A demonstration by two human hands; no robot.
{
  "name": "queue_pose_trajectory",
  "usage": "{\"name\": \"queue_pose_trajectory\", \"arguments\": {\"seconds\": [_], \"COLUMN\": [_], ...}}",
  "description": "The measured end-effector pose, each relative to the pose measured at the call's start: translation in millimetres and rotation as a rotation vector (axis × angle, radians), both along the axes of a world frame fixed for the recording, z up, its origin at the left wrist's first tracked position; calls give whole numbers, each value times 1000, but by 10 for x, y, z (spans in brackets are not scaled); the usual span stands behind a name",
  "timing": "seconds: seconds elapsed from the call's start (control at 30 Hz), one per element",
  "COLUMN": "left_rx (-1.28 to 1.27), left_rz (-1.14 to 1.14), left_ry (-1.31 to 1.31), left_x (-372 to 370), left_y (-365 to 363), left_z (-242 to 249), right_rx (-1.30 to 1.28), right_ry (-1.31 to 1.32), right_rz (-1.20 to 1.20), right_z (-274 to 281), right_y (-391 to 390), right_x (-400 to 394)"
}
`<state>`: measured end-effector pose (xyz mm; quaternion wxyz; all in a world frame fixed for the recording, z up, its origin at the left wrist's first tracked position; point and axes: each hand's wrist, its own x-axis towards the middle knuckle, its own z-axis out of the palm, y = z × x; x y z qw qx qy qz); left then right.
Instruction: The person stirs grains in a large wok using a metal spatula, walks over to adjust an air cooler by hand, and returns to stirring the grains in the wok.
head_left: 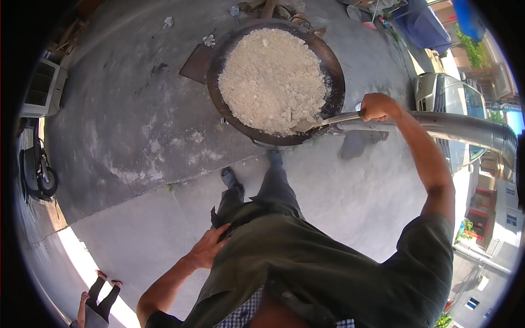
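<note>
A wide, dark wok (pixel 214 87) is in front of me, heaped with a pale, crumbly, grainy mass (pixel 270 79). My right hand (pixel 378 107) is closed around the handle of a long metal spatula (pixel 342 117). The spatula's blade rests at the near right edge of the mass, partly buried in it. Down at my waist, my left hand (pixel 206 249) lies against the side of my dark green shirt (pixel 262 235) with its fingers stretched out. Nothing shows in that hand, though its fingertips are partly hidden.
A silver pipe (pixel 462 127) extends right from near the wok. Firewood (pixel 268 8) and a rusty plate (pixel 195 63) lie by the wok. A car (pixel 451 98) stands at right, a scooter (pixel 35 169) at left, and another person (pixel 98 300) at lower left. Concrete ground (pixel 136 218) surrounds me.
</note>
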<state>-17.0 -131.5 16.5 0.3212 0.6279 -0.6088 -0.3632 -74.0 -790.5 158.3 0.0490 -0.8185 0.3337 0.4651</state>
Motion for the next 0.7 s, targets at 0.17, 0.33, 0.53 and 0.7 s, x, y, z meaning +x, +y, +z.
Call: {"name": "queue_pose_trajectory", "arguments": {"seconds": [0.17, 0.33, 0.53, 0.7], "left_rx": [54, 143, 93, 69], "left_rz": [204, 220, 26, -47], "left_ry": [85, 116, -27, -84], "left_x": [-437, -504, -321, -125], "left_y": [112, -93, -260, -245], "left_z": [-40, 9, 83, 121], "right_rx": [-113, -90, 557, 819], "right_ry": [-467, -779, -1082, -1119], "right_rz": [-57, -517, -1224, -1454], "right_z": [-2244, -3453, -3249, -2708], "right_y": [467, 1158, 1295, 1165], "right_x": [-724, -34, 265, -459]}}
